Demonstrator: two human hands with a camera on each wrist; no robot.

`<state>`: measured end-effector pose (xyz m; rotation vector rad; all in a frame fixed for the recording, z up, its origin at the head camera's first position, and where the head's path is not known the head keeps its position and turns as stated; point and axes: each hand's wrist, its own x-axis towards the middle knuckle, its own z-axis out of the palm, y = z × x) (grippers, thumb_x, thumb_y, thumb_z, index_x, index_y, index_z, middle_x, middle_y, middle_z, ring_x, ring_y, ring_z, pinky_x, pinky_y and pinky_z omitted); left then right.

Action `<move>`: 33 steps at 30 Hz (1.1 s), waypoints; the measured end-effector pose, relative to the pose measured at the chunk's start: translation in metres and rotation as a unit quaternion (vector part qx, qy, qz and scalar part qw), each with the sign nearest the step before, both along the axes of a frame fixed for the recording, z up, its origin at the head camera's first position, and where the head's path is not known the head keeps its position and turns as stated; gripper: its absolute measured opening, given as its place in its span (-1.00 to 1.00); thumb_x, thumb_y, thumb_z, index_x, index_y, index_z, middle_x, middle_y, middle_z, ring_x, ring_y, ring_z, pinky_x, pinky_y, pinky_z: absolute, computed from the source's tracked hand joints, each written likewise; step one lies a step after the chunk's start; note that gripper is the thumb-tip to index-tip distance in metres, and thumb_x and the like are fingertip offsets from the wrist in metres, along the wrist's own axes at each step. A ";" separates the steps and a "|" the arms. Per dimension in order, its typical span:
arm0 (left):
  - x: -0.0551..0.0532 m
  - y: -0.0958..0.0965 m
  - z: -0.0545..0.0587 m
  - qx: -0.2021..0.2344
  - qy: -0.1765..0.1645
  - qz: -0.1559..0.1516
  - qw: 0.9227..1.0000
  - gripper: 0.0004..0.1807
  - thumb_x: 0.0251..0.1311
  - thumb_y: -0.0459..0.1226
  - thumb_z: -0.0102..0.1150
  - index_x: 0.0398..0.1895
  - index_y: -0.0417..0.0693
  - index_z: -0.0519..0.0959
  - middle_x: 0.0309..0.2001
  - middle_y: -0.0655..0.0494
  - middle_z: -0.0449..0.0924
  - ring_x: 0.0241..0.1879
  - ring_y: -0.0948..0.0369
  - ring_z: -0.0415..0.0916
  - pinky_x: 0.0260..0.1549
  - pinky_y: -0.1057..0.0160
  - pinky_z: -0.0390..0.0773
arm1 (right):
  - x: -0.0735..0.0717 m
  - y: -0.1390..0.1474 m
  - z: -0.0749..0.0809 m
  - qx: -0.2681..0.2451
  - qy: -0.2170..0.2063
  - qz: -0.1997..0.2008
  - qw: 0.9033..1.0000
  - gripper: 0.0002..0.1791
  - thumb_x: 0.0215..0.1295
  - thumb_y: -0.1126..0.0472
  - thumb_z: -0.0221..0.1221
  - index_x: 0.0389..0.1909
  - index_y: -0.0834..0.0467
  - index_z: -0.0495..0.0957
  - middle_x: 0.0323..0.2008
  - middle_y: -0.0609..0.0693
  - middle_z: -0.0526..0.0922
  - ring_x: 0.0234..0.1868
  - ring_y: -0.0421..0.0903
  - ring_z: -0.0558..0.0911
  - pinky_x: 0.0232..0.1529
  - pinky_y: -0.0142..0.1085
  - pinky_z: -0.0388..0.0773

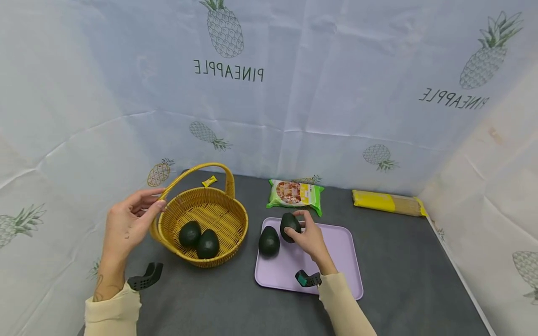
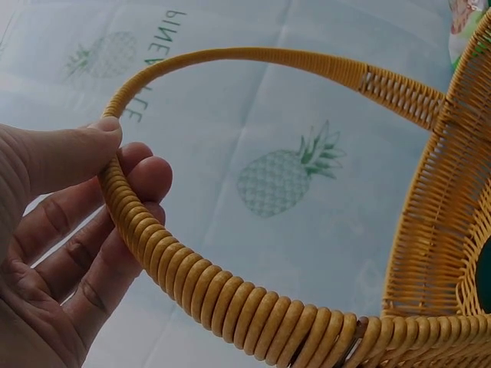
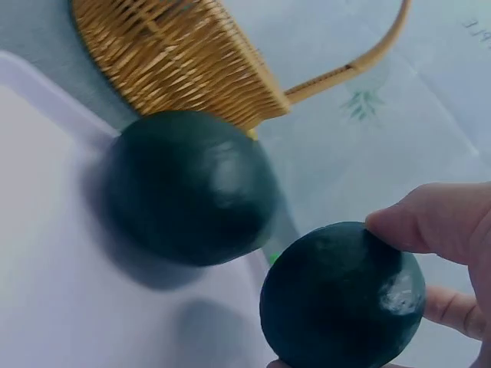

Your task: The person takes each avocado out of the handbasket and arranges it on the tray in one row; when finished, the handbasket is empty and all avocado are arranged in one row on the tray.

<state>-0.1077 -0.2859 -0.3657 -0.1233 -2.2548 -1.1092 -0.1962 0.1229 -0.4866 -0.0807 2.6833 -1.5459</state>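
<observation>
Held avocado (image 1: 287,223): in the right hand (image 1: 310,238), pinched between thumb and fingers, seemingly just above the tray, judging by its shadow.
Good hold: best kept round the widest part, pressed only enough that the smooth skin cannot slip, and clear of the loose avocado (image 1: 269,241) just left of the hand.
Tray (image 1: 336,266): beneath the right hand.
Basket (image 1: 220,210): farther left of that hand, two avocados (image 1: 208,244) inside.
Left hand (image 1: 132,221): thumb and fingers grip the basket handle (image 2: 176,264); a light hold should steady without tipping.
Hard to make out: some right fingertips hide behind the held avocado; the right wrist view crops its lower edge.
</observation>
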 end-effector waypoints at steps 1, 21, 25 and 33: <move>0.000 0.000 0.000 0.001 0.000 -0.001 1.000 -0.64 0.24 -0.42 0.35 0.10 -0.02 0.70 -0.33 0.02 0.76 -0.38 0.55 0.61 -0.41 0.58 0.46 | 0.002 0.001 -0.003 0.003 -0.002 0.000 1.000 -0.43 0.19 0.06 0.40 0.20 -0.06 0.43 0.09 0.30 0.65 0.01 0.19 0.69 -0.22 -0.09 0.66; -0.001 0.000 0.002 0.008 -0.004 -0.004 1.000 -0.62 0.22 -0.44 0.37 0.10 -0.03 0.70 -0.32 -0.01 0.77 -0.37 0.56 0.63 -0.38 0.60 0.50 | 0.023 -0.001 -0.014 0.109 0.004 0.026 0.994 -0.47 0.17 -0.05 0.39 0.09 0.01 0.45 -0.56 0.01 0.53 -0.56 -0.10 0.46 -0.53 -0.27 0.36; -0.001 -0.001 0.002 0.009 -0.003 -0.003 1.000 -0.62 0.21 -0.45 0.37 0.10 -0.04 0.70 -0.33 0.07 0.77 -0.38 0.56 0.62 -0.38 0.60 0.50 | 0.023 0.000 -0.013 0.119 -0.002 0.037 0.992 -0.45 0.21 -0.09 0.38 0.10 0.05 0.42 -0.57 0.00 0.54 -0.58 -0.11 0.48 -0.53 -0.27 0.38; -0.001 -0.001 0.001 0.005 -0.007 0.000 1.000 -0.63 0.23 -0.42 0.36 0.11 -0.01 0.70 -0.31 -0.01 0.77 -0.37 0.56 0.62 -0.37 0.60 0.49 | 0.023 0.002 -0.014 0.131 -0.011 0.046 0.990 -0.38 0.25 -0.16 0.35 0.16 0.10 0.39 -0.54 0.02 0.52 -0.57 -0.10 0.48 -0.51 -0.25 0.37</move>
